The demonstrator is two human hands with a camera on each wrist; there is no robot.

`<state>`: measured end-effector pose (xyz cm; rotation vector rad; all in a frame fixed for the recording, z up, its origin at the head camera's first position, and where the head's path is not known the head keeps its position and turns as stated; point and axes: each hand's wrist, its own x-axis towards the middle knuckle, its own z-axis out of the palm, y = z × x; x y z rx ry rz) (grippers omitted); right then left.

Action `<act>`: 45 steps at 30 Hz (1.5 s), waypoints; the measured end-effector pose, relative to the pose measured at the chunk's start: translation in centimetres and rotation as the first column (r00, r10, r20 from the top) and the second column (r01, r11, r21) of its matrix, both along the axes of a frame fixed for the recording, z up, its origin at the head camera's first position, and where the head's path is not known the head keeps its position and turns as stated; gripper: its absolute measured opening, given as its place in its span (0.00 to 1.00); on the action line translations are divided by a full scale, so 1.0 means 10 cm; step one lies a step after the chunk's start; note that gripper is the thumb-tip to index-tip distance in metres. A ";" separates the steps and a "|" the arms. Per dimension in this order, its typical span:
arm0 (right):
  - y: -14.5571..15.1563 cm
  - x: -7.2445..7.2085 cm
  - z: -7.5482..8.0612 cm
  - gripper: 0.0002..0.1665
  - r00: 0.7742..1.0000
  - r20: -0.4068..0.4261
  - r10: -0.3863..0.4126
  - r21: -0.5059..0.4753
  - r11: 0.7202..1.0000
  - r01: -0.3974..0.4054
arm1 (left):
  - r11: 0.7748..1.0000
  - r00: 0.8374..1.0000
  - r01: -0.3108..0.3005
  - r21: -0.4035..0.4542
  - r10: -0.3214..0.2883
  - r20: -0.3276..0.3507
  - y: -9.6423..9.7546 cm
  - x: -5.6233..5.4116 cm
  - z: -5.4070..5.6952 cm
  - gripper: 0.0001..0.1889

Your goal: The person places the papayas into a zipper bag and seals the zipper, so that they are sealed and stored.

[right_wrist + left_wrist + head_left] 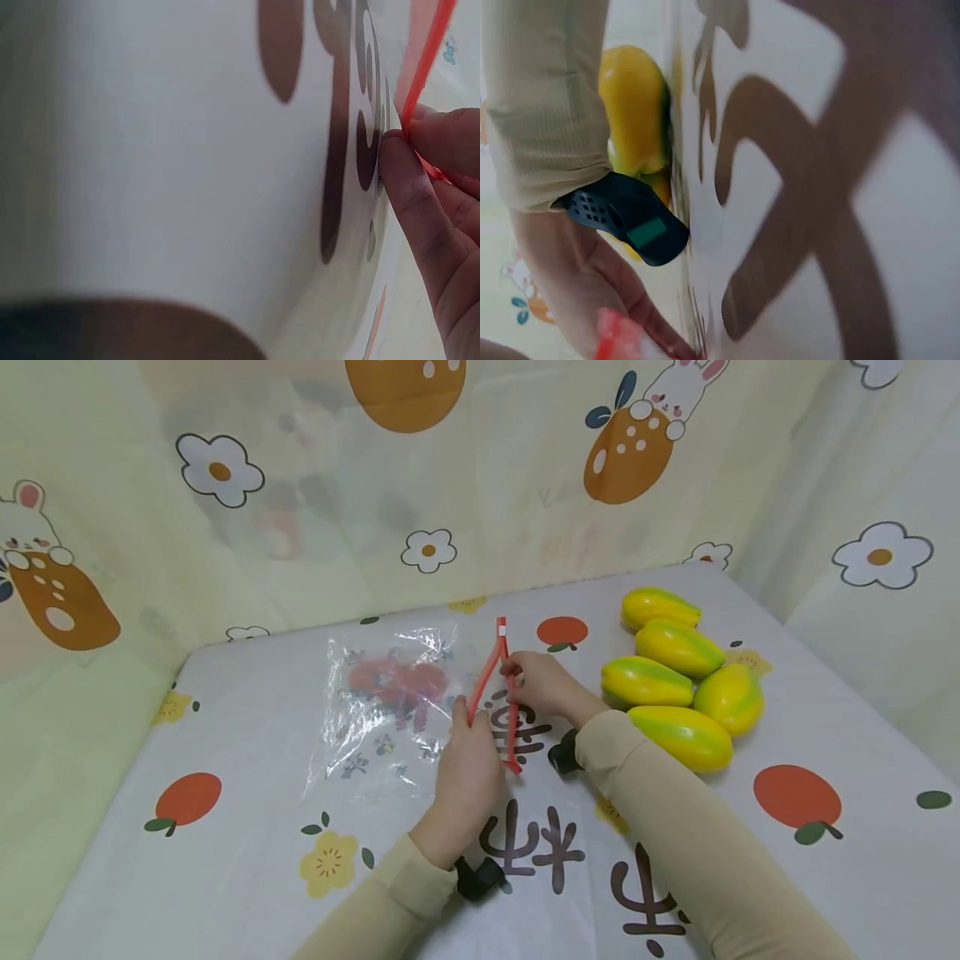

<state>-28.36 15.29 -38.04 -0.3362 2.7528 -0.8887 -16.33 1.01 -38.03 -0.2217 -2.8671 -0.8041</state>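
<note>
Head view, left to right across the printed worktop (pixel 247 860). Noted first, between left edge and middle, nearer the far edge: clear bag (pixel 375 764), flat, shiny, creased, with pink-red patches in it or beneath it; cannot tell which. Next, mid-worktop, left hand (pixel 471 764), thumb and fingers together on the left side of a red rim (pixel 486 678); in left wrist view, only a red blur of it. Judged to be the bag's mouth, though hard to trace into the film. Parted into a narrow gap, meeting by a white tab (pixel 502 630) towards the far edge. Just beside, right hand (pixel 546 683), with thumb and forefinger clamped on the rim's right side, clear in right wrist view. Last, near the right edge: five yellow-green fruits (pixel 647 682), in a loose cluster, apart from both hands. Handling, as a guess: bag very light, limp, slippery, apt to crumple or slide; rim probably stiffer, with better purchase. Best taken by the rim, one side per hand, about mid-length, not by loose film. Might tear if pulled hard near the tab. Fruits likely smooth, firm, best cupped round the fat middle.
</note>
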 end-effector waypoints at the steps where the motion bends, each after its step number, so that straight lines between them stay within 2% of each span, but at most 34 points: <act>1: 0.00 0.00 0.00 0.23 1.000 0.001 0.001 0.001 1.000 -0.001 | 1.000 1.000 -0.005 -0.013 0.005 0.000 0.01 0.00 -0.01 0.21; 4: -0.01 0.00 0.00 0.23 1.000 0.007 0.001 0.003 1.000 -0.001 | 1.000 1.000 -0.019 0.002 0.019 0.010 0.01 -0.01 -0.05 0.27; 11: -0.02 0.01 0.01 0.23 1.000 0.021 -0.005 0.011 1.000 0.004 | 0.992 0.999 -0.027 0.123 0.022 0.045 0.00 -0.01 -0.07 0.43; 14: -0.03 0.01 0.02 0.24 0.999 0.036 -0.011 0.016 1.000 0.011 | 0.990 0.998 -0.045 0.133 0.038 0.053 0.01 -0.01 -0.08 0.49; 23: -0.12 -0.04 0.04 0.25 0.996 -0.028 0.079 0.116 0.990 -0.076 | 0.987 0.994 -0.095 0.126 0.087 0.073 -0.02 -0.06 -0.14 0.54; 28: -0.09 -0.11 0.05 0.25 0.990 -0.056 0.130 0.160 0.980 -0.120 | 0.981 0.989 -0.149 0.122 0.146 0.028 0.09 -0.11 -0.15 0.53; 32: -0.06 -0.17 0.04 0.26 0.988 -0.047 0.146 0.195 0.972 -0.134 | 0.979 0.981 -0.179 0.097 0.185 -0.059 0.19 -0.11 -0.16 0.52; 37: -0.03 -0.21 0.03 0.26 0.986 -0.052 0.158 0.201 0.969 -0.145 | 0.974 0.961 -0.222 0.052 0.228 -0.159 0.22 -0.09 -0.19 0.52; 41: -0.03 -0.21 0.04 0.27 0.986 -0.030 0.165 0.204 0.966 -0.156 | 0.966 0.952 -0.251 0.063 0.258 -0.168 0.21 -0.10 -0.24 0.52; 45: -0.07 -0.20 0.06 0.31 0.983 0.015 0.184 0.211 0.960 -0.183 | 0.962 0.950 -0.265 0.068 0.273 -0.153 0.19 -0.13 -0.28 0.51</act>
